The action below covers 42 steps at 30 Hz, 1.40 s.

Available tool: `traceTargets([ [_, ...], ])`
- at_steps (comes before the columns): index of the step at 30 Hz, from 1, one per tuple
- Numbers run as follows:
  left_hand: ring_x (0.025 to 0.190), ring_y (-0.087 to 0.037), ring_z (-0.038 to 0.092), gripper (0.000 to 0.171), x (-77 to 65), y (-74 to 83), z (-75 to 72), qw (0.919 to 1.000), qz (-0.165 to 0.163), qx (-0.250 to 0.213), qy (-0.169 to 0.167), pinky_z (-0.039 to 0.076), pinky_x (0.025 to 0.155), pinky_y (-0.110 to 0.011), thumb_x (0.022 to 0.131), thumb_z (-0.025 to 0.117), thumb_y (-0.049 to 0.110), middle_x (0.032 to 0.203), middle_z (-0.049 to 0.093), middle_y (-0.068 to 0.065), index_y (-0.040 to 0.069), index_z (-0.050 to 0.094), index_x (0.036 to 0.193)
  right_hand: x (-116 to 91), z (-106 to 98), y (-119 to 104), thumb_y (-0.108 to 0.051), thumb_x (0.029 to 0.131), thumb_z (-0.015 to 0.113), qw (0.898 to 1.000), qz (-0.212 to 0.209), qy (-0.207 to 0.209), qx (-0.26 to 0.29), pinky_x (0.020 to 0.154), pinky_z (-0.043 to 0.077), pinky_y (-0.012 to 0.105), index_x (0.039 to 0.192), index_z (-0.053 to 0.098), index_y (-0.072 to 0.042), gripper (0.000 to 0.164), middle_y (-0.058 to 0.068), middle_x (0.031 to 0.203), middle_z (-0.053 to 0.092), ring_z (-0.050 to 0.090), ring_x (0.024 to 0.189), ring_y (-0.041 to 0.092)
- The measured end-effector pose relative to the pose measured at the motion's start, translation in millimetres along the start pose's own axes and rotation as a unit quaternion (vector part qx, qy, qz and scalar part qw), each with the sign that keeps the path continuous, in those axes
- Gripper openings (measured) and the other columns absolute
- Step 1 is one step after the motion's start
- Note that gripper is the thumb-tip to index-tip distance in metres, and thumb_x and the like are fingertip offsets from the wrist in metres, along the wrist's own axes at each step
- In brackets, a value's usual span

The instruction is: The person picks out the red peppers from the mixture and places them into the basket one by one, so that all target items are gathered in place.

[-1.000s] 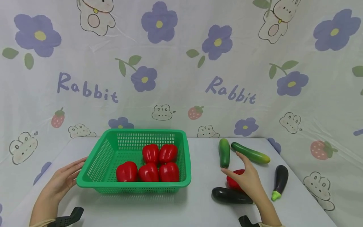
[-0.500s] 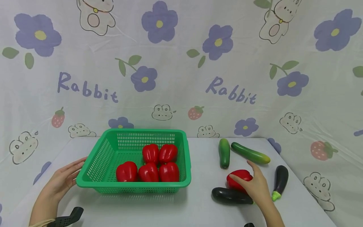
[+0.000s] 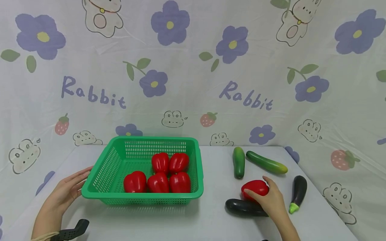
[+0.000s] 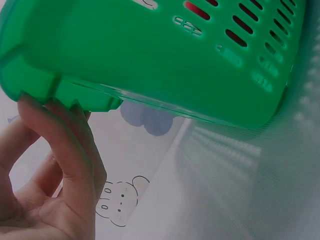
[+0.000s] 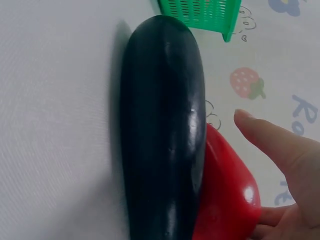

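A green plastic basket (image 3: 141, 198) holds several red bell peppers (image 3: 158, 182). At its left end my left hand (image 3: 67, 190) touches the rim with lightly bent fingers; the left wrist view shows the fingertips against the basket edge (image 4: 90, 97). On the right, one more red bell pepper (image 3: 256, 186) lies behind a dark eggplant (image 3: 242, 207). My right hand (image 3: 269, 197) spreads thumb and fingers around this pepper. In the right wrist view the thumb (image 5: 265, 135) stands apart from the pepper (image 5: 227, 195), while other fingers are partly hidden beside it. The eggplant (image 5: 162, 125) fills the foreground there.
Two green cucumbers, one upright in view (image 3: 239, 163) and one slanted (image 3: 266, 162), lie behind the pepper. A second eggplant (image 3: 298, 192) with a green stem lies near the right edge of the white table (image 3: 211, 221). A patterned cloth (image 3: 193, 83) hangs behind.
My right hand has moved back from near the cucumbers, rightward and toward me, and its thumb and fingers now close in around the red bell pepper. The left hand and basket stay put.
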<state>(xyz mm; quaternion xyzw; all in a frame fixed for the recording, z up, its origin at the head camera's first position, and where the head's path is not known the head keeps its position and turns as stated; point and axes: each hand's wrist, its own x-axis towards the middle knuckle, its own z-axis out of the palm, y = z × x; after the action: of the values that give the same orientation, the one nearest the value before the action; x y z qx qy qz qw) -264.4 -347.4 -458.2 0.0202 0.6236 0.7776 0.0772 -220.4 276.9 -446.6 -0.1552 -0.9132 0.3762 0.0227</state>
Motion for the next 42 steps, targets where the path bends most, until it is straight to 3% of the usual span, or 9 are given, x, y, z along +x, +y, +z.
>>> traceTargets([
  [22, 0.098, 0.0, 0.067, 0.028, -0.3, 0.1, -0.2, 1.0, 0.002, -0.003, -0.003, 0.057, 0.078, -0.025, 0.102, 0.052, 0.017, 0.109, 0.07, 0.023, 0.033, 0.073, 0.11, 6, 10, 12, -0.039, 0.083, 0.076, 1.0, -0.009, 0.016, 0.011, 0.094, 0.049, 0.06, 0.15, 0.023, 0.001, 0.094, 0.031, 0.143, 0.034, 0.036, 0.127, 0.051],
  [42, 0.097, 0.001, 0.067, 0.027, -1.1, -0.1, 0.7, 1.0, 0.001, 0.002, 0.005, 0.057, 0.078, -0.025, 0.102, 0.053, 0.018, 0.108, 0.07, 0.024, 0.033, 0.073, 0.11, 12, 1, 7, -0.04, 0.079, 0.078, 1.0, -0.007, 0.001, 0.021, 0.093, 0.05, 0.059, 0.151, 0.023, -0.002, 0.098, 0.031, 0.145, 0.033, 0.033, 0.13, 0.051],
])
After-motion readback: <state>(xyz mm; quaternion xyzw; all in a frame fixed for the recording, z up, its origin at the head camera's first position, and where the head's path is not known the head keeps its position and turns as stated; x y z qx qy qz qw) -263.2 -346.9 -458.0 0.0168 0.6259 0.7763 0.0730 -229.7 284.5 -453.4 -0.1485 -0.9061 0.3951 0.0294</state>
